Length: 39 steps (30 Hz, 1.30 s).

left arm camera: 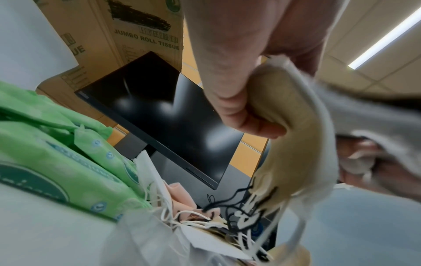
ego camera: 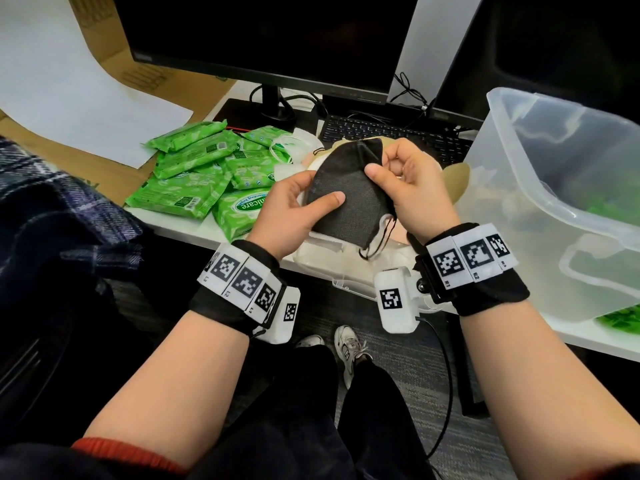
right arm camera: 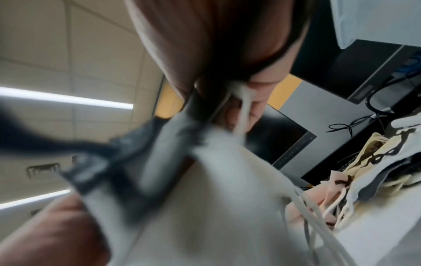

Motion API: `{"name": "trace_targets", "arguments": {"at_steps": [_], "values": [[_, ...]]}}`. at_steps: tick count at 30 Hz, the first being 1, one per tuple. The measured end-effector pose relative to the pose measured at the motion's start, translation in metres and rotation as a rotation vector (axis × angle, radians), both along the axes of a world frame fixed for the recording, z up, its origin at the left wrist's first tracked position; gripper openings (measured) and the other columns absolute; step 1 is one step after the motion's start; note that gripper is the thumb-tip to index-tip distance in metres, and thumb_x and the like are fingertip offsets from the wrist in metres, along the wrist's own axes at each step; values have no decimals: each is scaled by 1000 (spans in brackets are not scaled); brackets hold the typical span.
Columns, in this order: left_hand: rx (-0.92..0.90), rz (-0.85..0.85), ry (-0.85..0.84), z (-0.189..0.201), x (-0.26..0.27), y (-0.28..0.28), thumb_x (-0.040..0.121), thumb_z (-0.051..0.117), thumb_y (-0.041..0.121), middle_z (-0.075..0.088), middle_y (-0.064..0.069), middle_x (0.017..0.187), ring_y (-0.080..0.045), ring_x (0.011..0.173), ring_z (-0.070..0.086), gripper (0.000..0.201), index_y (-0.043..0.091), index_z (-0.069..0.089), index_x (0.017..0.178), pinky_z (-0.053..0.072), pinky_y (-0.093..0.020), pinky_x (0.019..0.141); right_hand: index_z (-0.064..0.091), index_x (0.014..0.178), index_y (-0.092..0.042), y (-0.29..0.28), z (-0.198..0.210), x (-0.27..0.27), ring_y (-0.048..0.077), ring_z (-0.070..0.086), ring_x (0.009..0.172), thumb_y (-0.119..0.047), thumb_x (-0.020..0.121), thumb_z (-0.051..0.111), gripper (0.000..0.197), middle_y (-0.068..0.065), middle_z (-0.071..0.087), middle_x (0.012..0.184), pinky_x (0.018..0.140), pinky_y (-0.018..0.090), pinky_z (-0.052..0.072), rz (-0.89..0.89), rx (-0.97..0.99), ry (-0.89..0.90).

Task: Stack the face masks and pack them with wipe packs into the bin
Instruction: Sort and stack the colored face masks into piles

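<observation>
Black mask (ego camera: 349, 199); green wipe packs (ego camera: 207, 174).

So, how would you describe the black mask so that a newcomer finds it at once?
Start at the monitor and come down past the keyboard to the two hands. The black mask is held between the left hand and right hand. It is the only black one on top; masks beneath are pale.

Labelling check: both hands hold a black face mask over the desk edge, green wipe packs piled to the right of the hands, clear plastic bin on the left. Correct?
Sides are swapped. The head view shows the green wipe packs piled left of the hands and the clear plastic bin on the right. The rest holds: left hand and right hand both hold the black face mask over the desk edge.
</observation>
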<state>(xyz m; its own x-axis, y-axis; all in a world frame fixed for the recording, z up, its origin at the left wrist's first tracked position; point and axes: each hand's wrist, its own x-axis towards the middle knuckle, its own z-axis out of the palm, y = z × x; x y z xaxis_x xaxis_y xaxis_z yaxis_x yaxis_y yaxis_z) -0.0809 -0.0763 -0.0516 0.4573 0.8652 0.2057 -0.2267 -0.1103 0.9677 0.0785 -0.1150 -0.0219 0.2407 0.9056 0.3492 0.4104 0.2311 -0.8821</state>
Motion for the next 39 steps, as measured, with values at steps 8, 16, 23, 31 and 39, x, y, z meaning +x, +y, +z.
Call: {"name": "trace_targets", "arguments": {"at_steps": [8, 16, 23, 31, 39], "values": [[12, -109, -33, 5, 3, -2, 76, 51, -11, 60, 1, 102, 2, 87, 61, 47, 8, 47, 118, 48, -14, 83, 49, 99, -27, 1, -1, -7, 14, 51, 63, -23, 83, 63, 21, -11, 52, 59, 70, 41, 45, -22, -50, -104], [2, 145, -105, 6, -3, 7, 80, 54, -18, 69, 5, 74, -5, 70, 63, 66, 22, 39, 130, 52, -21, 75, 62, 104, -18, -1, -3, -10, 29, 55, 108, -51, 74, 55, 45, 17, 61, 109, 96, 51, 43, 13, -114, -150], [-346, 56, -199, 6, 24, 5, 84, 56, 40, 40, -5, 144, -20, 134, 39, 87, 30, -3, 147, 28, -41, 113, 41, 128, -6, 0, -11, -16, 23, 51, 120, -31, 91, 45, 45, 11, 54, 127, 104, 47, 39, -97, -72, 72], [-333, 111, -224, 9, 24, 2, 86, 55, -6, 48, -19, 133, -24, 119, 51, 92, 27, -6, 147, 38, -45, 106, 40, 123, -4, -15, -14, 3, 15, 65, 63, 16, 77, 60, 55, 20, 58, 107, 61, 29, 56, 100, -175, 239], [101, -17, 81, 12, 15, 3, 72, 49, -6, 69, 12, 96, -2, 97, 60, 48, 20, 68, 108, 45, -17, 89, 48, 96, -24, -24, 3, 25, 4, 59, 50, 13, 76, 64, 45, -10, 59, 53, 58, 18, 49, -143, -2, 202]]}}
